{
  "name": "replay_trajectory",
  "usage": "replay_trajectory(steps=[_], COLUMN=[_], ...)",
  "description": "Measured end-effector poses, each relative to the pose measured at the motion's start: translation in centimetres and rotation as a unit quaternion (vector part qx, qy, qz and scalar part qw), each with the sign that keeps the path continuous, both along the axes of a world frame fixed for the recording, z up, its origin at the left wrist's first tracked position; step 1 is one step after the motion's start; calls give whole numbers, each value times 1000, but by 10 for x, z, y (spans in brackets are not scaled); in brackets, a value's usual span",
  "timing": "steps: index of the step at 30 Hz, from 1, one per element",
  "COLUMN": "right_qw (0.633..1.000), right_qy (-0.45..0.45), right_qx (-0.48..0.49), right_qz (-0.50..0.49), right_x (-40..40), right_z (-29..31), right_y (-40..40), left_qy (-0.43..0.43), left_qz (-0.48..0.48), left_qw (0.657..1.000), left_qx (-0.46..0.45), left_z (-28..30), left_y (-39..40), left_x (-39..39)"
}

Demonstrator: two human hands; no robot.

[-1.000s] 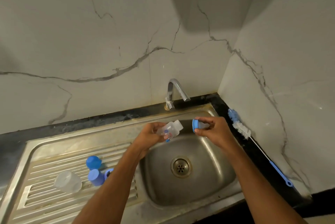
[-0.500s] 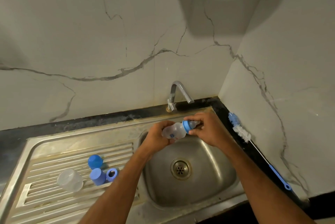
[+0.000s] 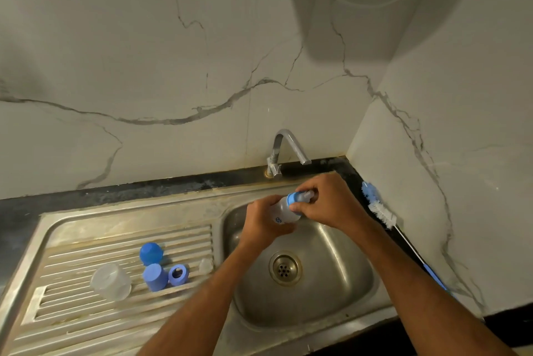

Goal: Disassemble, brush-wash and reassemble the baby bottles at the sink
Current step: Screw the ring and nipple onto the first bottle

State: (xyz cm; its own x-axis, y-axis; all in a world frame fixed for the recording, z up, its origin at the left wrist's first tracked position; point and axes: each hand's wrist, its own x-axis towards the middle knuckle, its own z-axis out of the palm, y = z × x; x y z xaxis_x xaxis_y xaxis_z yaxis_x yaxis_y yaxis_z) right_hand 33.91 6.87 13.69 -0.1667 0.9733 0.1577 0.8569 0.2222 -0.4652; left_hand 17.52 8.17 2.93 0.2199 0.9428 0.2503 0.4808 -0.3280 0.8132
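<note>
Over the back of the steel sink basin [image 3: 340, 252], my left hand [image 3: 264, 223] grips the clear baby bottle [image 3: 281, 211] by its body, tilted with its neck up to the right. My right hand [image 3: 326, 201] pinches the blue collar ring with the teat [image 3: 297, 198] that sits on the bottle's neck. On the ribbed drainboard [image 3: 86, 243] to the left lie a clear bottle body [image 3: 111, 280], two blue caps [image 3: 151, 253] [image 3: 155, 276], a blue ring [image 3: 178, 274] and a clear teat [image 3: 206, 265].
A chrome tap [image 3: 288, 148] stands behind the basin with no water running. A blue and white bottle brush [image 3: 377, 205] lies along the dark counter edge by the right wall. The drain [image 3: 285, 267] sits mid-basin. Marble walls close in behind and at right.
A second ago my right hand held the blue ring apart from the bottle. It has since brought the ring onto the bottle's neck and holds it there; both hands stay over the basin.
</note>
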Motion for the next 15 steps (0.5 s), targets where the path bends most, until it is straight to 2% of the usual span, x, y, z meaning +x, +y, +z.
replay_trajectory(steps=[3, 6, 9, 11, 14, 15], right_qw=[999, 996, 991, 996, 995, 994], right_qy=[5, -66, -107, -62, 58, 64], right_qx=[-9, 8, -34, -48, -64, -62], right_qz=[-45, -62, -69, -44, 39, 59], right_x=[-7, -12, -12, -7, -3, -5], right_z=[9, 12, 18, 29, 41, 41], right_y=[0, 3, 7, 7, 4, 3], left_qy=[-31, -60, -94, -144, -197, -203], left_qz=[10, 7, -2, -3, -11, -12], left_qw=[999, 998, 995, 988, 977, 976], left_qx=[1, -14, -34, -62, -78, -78], left_z=[0, -2, -2, 4, 14, 16], left_y=[-4, -6, -7, -8, -6, -6], left_x=[7, 9, 8, 6, 3, 3])
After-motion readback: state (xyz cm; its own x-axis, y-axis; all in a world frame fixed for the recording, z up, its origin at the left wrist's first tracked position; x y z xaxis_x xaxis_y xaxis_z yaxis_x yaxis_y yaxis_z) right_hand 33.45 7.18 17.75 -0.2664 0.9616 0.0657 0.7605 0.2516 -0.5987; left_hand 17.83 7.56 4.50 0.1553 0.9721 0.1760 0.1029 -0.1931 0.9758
